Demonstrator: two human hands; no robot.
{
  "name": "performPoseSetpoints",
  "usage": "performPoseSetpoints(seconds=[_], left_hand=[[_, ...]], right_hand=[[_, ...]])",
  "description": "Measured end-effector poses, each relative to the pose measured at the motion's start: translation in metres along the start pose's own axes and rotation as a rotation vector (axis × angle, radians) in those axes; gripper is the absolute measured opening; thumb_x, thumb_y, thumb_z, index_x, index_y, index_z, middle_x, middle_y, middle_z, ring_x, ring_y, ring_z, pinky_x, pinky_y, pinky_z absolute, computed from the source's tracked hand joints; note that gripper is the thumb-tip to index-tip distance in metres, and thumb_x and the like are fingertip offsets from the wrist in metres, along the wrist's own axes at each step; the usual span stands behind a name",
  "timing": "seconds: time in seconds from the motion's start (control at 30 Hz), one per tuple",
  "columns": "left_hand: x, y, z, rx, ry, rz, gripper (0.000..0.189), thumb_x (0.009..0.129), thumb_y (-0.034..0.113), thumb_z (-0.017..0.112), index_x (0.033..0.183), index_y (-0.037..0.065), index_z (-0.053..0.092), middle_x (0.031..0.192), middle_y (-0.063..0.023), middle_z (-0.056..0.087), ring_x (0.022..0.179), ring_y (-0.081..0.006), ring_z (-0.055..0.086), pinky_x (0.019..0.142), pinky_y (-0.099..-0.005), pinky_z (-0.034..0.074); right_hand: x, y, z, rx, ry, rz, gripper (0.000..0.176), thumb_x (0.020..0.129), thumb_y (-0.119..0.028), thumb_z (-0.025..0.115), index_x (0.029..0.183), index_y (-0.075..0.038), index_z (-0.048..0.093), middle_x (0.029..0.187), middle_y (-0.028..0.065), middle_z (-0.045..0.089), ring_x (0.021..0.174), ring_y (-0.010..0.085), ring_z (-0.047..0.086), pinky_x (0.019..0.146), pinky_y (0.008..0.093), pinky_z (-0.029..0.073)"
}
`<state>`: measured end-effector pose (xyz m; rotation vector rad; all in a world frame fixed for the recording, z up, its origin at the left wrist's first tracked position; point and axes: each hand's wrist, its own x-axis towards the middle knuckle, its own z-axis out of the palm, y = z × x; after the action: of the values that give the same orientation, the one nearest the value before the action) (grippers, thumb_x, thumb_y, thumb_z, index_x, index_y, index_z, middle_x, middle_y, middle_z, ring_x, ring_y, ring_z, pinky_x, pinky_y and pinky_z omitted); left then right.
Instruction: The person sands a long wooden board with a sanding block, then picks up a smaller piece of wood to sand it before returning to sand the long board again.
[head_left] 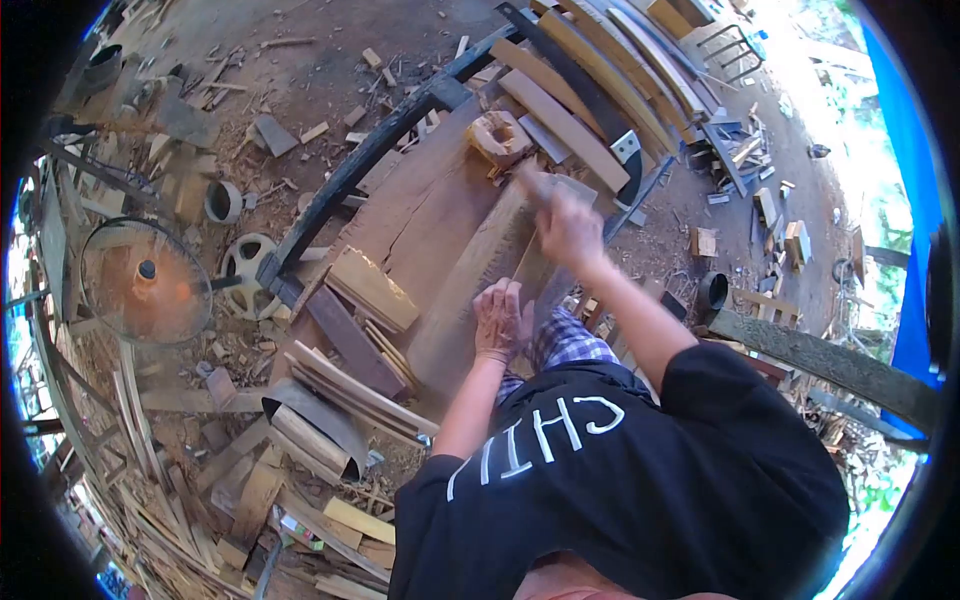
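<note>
My left hand (503,318) is closed, its fingers pressed together over the near end of a narrow wooden piece (535,262) beside a long pale board (465,275). Farther up the same board is my right hand (568,228), blurred by motion and closed round a brownish object too smeared to make out. The board lies slanting across a broad wooden work surface (385,225). Just beyond my right hand sits a chunky wooden block with a round hollow (499,138).
Stacked planks (610,70) and a handsaw (627,160) lie at the far side. Wood blocks (372,290) and curved strips (350,385) are left of my left hand. A round fan (147,280) stands farther left, amid floor scraps.
</note>
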<state>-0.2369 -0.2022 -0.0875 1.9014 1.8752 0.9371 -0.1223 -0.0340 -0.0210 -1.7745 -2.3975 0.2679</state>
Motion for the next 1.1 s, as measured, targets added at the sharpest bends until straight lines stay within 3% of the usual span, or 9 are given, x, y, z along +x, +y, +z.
performPoseSetpoints(seconds=[0.17,0.33,0.47,0.6,0.67,0.8,0.9,0.97,1.1], left_hand=[[0.003,0.005,-0.006,-0.017,-0.001,-0.016,0.054,0.080,0.023,0.072,0.124,0.007,0.045,0.123,-0.0147,0.052,0.112,-0.0340,0.051,0.096,-0.0471,0.038],[-0.002,0.001,0.001,0.015,-0.003,0.000,0.055,0.079,0.022,0.072,0.124,0.007,0.044,0.121,-0.0165,0.052,0.112,-0.0353,0.051,0.096,-0.0486,0.037],[0.003,0.003,-0.005,-0.025,0.000,-0.037,0.050,0.080,0.024,0.072,0.120,0.008,0.045,0.121,-0.0160,0.052,0.112,-0.0352,0.051,0.096,-0.0488,0.037],[0.002,0.005,-0.007,-0.024,-0.002,-0.024,0.051,0.080,0.023,0.072,0.120,0.008,0.045,0.122,-0.0133,0.051,0.113,-0.0324,0.050,0.095,-0.0472,0.038],[0.003,0.003,-0.006,-0.012,-0.006,-0.024,0.053,0.079,0.023,0.072,0.123,0.008,0.045,0.122,-0.0140,0.051,0.114,-0.0329,0.050,0.096,-0.0474,0.037],[-0.001,0.001,0.001,0.044,-0.032,-0.041,0.052,0.080,0.024,0.073,0.121,0.008,0.045,0.119,-0.0145,0.052,0.112,-0.0344,0.050,0.095,-0.0482,0.037],[0.003,0.003,-0.003,0.007,0.006,-0.019,0.052,0.079,0.025,0.073,0.121,0.008,0.046,0.119,-0.0139,0.052,0.111,-0.0330,0.051,0.095,-0.0473,0.037],[0.005,0.003,-0.006,0.012,-0.005,-0.025,0.052,0.080,0.026,0.072,0.121,0.008,0.046,0.119,-0.0137,0.052,0.112,-0.0327,0.050,0.095,-0.0471,0.037],[0.004,0.003,-0.006,0.006,-0.002,-0.026,0.051,0.081,0.026,0.072,0.121,0.008,0.046,0.119,-0.0137,0.052,0.112,-0.0328,0.050,0.095,-0.0472,0.038]], right_hand=[[0.060,0.020,0.003,-0.047,0.069,0.071,0.039,0.089,-0.025,0.063,0.117,-0.003,0.048,0.092,0.0212,0.067,0.085,0.0414,0.067,0.072,0.0544,0.053],[-0.071,-0.034,0.004,0.050,-0.141,-0.222,0.024,0.083,-0.021,0.066,0.101,-0.007,0.056,0.085,0.0182,0.064,0.079,0.0371,0.066,0.070,0.0524,0.052],[0.012,0.001,0.000,0.096,0.088,-0.024,0.027,0.086,-0.020,0.064,0.104,-0.004,0.053,0.090,0.0210,0.066,0.085,0.0419,0.066,0.072,0.0542,0.052],[0.061,0.017,-0.004,-0.025,0.026,0.077,0.037,0.088,-0.027,0.065,0.114,-0.005,0.049,0.096,0.0184,0.065,0.089,0.0384,0.066,0.075,0.0532,0.052],[0.028,0.000,0.001,0.016,0.059,0.113,0.034,0.087,-0.025,0.065,0.109,-0.003,0.051,0.094,0.0197,0.066,0.088,0.0404,0.066,0.073,0.0533,0.052],[-0.069,-0.025,0.000,0.049,-0.120,-0.192,0.033,0.084,-0.026,0.067,0.105,-0.005,0.052,0.090,0.0162,0.064,0.079,0.0378,0.065,0.065,0.0488,0.051],[-0.009,0.001,0.005,0.017,0.119,-0.062,0.036,0.085,-0.026,0.067,0.109,-0.004,0.051,0.087,0.0186,0.063,0.080,0.0399,0.065,0.068,0.0525,0.051],[0.054,0.012,-0.007,0.022,0.048,0.140,0.039,0.086,-0.024,0.067,0.113,-0.002,0.048,0.092,0.0212,0.066,0.085,0.0437,0.066,0.073,0.0552,0.052],[0.048,0.009,0.000,0.034,0.077,0.088,0.034,0.087,-0.024,0.065,0.110,-0.004,0.050,0.092,0.0215,0.066,0.087,0.0423,0.066,0.073,0.0558,0.052]])
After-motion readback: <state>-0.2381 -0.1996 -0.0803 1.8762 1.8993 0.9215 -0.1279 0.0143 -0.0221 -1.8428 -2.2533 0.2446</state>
